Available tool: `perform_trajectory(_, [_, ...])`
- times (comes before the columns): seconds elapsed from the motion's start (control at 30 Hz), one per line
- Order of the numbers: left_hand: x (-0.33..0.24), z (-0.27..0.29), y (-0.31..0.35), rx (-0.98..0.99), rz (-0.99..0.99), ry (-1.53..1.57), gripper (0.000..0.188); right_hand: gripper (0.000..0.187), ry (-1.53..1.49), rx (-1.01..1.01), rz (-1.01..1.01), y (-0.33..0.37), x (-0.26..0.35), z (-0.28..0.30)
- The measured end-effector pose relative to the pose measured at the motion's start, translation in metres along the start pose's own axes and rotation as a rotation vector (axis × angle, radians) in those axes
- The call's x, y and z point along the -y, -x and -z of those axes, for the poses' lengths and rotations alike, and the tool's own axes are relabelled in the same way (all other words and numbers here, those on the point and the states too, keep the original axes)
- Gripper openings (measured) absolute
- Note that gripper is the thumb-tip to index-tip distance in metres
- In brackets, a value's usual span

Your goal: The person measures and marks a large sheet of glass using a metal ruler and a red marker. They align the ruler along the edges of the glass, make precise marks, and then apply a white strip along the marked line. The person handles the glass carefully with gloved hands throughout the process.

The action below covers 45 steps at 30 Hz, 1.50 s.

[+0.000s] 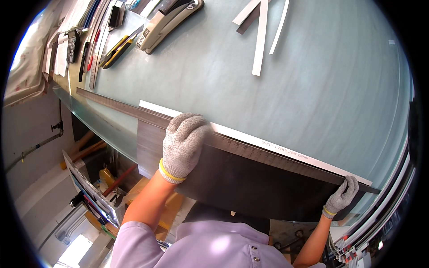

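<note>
A long steel ruler (254, 145) lies slantwise along the near side of the table, over a dark flat sheet (250, 183) that reaches out toward my body. Beyond the ruler runs a narrow white strip (286, 153) with small print; I cannot tell whether it is part of the sheet. In a grey knitted glove with a yellow cuff, my left hand (184, 145) is closed over the ruler left of its middle, fingertips hidden, right side slightly blurred. My right hand (343, 195), gloved alike, bends its fingers over the ruler and strip near their right end.
A large stapler (170, 26) and yellow-black utility knives (118, 50) lie at the far left of the pale green tabletop (313, 80). Beside them are pens, another ruler (94, 71) and a calculator (73, 46). Cut white strips (260, 42) lie at the back. Boards (91, 183) stand below left.
</note>
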<state>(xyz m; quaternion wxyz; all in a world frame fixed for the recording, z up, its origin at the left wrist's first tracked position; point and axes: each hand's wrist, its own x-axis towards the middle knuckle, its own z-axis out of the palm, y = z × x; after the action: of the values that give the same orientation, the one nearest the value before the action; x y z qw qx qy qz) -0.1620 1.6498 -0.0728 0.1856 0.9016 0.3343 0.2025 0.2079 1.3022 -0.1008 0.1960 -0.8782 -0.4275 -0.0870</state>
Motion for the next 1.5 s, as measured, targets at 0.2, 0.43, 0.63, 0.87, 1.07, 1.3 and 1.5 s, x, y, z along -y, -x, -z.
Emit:
perform_trajectory(0.2, [-0.002,0.000,0.000,0.005,0.009,-0.024,0.022,0.015,0.021,-0.003,0.002,0.000,0.002,0.000])
perform_trajectory(0.43, [-0.001,-0.001,0.000,0.005,0.004,-0.023,0.022,0.014,0.017,-0.006,-0.003,0.000,0.001,-0.001])
perform_trajectory(0.63, [-0.002,-0.001,-0.002,-0.003,0.006,-0.011,0.022,0.015,-0.014,0.005,-0.014,-0.001,-0.001,-0.001])
perform_trajectory(0.87, [-0.004,0.001,-0.002,0.000,0.001,-0.023,0.022,0.017,-0.046,-0.003,-0.022,0.000,-0.002,-0.002])
perform_trajectory(1.07, [-0.008,0.001,-0.004,-0.008,0.032,-0.025,0.017,0.019,-0.108,-0.016,-0.073,0.001,0.001,-0.003])
perform_trajectory(1.3, [-0.002,-0.005,0.014,0.027,0.068,-0.092,0.017,0.013,0.034,-0.085,0.010,-0.015,0.017,0.008])
perform_trajectory(1.5, [0.045,0.029,0.035,0.085,0.000,-0.153,0.022,0.017,-0.084,-0.078,0.012,-0.014,0.016,0.014])
